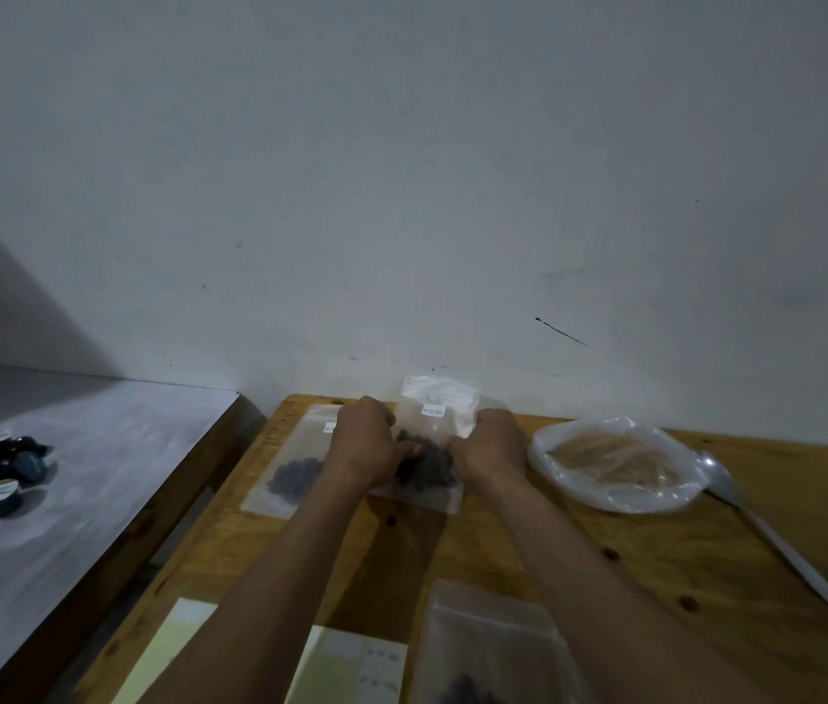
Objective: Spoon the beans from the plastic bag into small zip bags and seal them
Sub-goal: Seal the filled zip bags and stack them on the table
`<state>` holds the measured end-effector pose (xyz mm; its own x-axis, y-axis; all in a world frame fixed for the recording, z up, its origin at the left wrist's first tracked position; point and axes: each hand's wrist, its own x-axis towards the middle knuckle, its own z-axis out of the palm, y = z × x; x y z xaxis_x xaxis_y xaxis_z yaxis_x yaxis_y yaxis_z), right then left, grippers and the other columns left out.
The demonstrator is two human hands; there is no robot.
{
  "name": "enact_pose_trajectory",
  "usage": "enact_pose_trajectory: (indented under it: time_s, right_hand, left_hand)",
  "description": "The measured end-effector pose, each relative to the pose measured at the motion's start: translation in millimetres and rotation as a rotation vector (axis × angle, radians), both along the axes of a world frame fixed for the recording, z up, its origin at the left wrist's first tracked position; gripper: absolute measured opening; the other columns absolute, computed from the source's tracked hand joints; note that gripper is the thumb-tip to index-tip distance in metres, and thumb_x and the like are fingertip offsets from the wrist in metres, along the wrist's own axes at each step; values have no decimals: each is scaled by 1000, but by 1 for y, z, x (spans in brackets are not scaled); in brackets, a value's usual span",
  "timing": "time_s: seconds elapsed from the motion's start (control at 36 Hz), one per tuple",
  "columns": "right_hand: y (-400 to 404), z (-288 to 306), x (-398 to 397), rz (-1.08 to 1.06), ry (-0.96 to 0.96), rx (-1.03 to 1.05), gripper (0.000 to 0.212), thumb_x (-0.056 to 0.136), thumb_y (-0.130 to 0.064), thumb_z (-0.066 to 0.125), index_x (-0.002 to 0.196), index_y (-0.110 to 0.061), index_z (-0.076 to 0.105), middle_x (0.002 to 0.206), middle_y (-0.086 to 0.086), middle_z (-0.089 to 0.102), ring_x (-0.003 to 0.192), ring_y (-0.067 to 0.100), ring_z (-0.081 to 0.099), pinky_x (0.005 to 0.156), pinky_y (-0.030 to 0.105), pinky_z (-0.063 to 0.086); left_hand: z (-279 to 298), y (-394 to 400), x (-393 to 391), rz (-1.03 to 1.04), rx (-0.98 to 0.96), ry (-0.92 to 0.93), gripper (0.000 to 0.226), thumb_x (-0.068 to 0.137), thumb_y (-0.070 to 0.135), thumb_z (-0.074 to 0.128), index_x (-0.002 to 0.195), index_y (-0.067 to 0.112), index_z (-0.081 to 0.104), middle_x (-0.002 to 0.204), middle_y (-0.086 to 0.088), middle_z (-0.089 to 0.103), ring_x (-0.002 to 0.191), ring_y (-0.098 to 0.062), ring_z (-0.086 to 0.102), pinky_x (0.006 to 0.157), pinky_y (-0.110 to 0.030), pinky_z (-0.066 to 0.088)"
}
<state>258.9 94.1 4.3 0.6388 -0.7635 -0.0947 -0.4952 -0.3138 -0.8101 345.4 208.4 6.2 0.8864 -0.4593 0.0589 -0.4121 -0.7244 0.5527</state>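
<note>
Knotty wooden table [605, 561], crinkled zip bag [432, 449]

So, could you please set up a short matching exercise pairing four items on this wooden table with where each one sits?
Items:
1. spoon
2. large plastic bag
3. zip bag between the hands
4. filled zip bag lying flat

Places:
A. just left of the left hand
B. far right, handle toward the near edge
C. held by both hands
D. just right of the right hand

Pairs: 1-B, 2-D, 3-C, 4-A
</note>
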Motion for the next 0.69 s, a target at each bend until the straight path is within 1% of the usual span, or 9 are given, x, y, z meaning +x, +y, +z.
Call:
enact_pose_trajectory:
  time_s: [0.08, 0.17, 0.28, 0.33, 0.39, 0.44, 0.5, 0.58, 0.69]
  right_hand:
    - [2, 2, 0, 2, 8, 18, 18, 84, -11, 76, 101, -5, 71, 101, 11, 73, 79, 23, 63, 52, 23, 43]
    - [6, 2, -1, 29, 23, 27, 21, 84, -11, 76, 104, -7, 71, 106, 10, 73, 92, 25, 69, 44, 16, 35]
    - [7, 5, -2, 50, 36, 46, 25, 83, -15, 79, 106, -9, 71, 108, 8, 73, 98, 24, 70, 39, 12, 25]
    - [8, 3, -2, 59, 42, 38, 30, 80, -16, 80, 107, -9, 70, 109, 8, 72, 99, 25, 69, 40, 13, 25]
    - [10, 1, -2, 68, 50, 28, 32, 77, -16, 80, 107, -9, 69, 109, 9, 72, 98, 27, 69, 40, 15, 27]
    - [11, -1, -2, 69, 59, 11, 34, 77, -15, 80, 108, -8, 69, 110, 10, 72, 98, 28, 69, 44, 18, 34]
    - [13, -2, -4, 70, 68, 0, 38, 76, -14, 81, 112, -8, 67, 113, 11, 71, 101, 28, 68, 56, 23, 43]
    - [15, -5, -8, 82, 83, -25, 46, 77, -15, 83, 118, -8, 65, 119, 12, 69, 106, 30, 67, 65, 26, 46]
    - [18, -6, -17, 105, 101, -50, 50, 82, -16, 81, 125, -8, 58, 126, 11, 64, 112, 29, 63, 70, 24, 44]
  left_hand:
    - [4, 1, -3, 14, 14, 26, 41, 72, 40, 88, 72, 6, 66, 66, -3, 58, 58, -13, 53, 49, -23, 38]
    - [6, 3, -3, 21, 45, 37, 43, 71, 40, 88, 65, 8, 60, 58, -1, 50, 55, -15, 48, 48, -26, 38]
    - [6, 7, -2, 0, 92, 37, 43, 73, 40, 87, 77, 4, 64, 65, -7, 56, 63, -21, 58, 48, -25, 38]
    - [6, 7, -4, -11, 121, 35, 49, 72, 40, 87, 90, 0, 66, 82, -18, 66, 81, -30, 67, 48, -28, 42]
    - [8, 6, -7, -23, 156, 26, 58, 74, 41, 86, 100, -6, 66, 100, -25, 68, 93, -36, 68, 60, -38, 51]
    - [11, 5, -11, -46, 196, 4, 50, 76, 42, 84, 94, 0, 64, 103, -24, 68, 95, -35, 67, 64, -35, 48]
    - [11, 3, -14, -69, 250, -32, 44, 82, 44, 79, 92, 6, 59, 105, -18, 66, 98, -31, 65, 66, -30, 42]
    - [7, 3, -20, -63, 288, -83, 42, 89, 40, 72, 108, 4, 61, 110, -13, 64, 102, -27, 63, 72, -27, 43]
    - [0, 10, -30, -64, 312, -128, 34, 90, 29, 73, 114, 6, 63, 108, -11, 69, 98, -24, 66, 78, -27, 51]
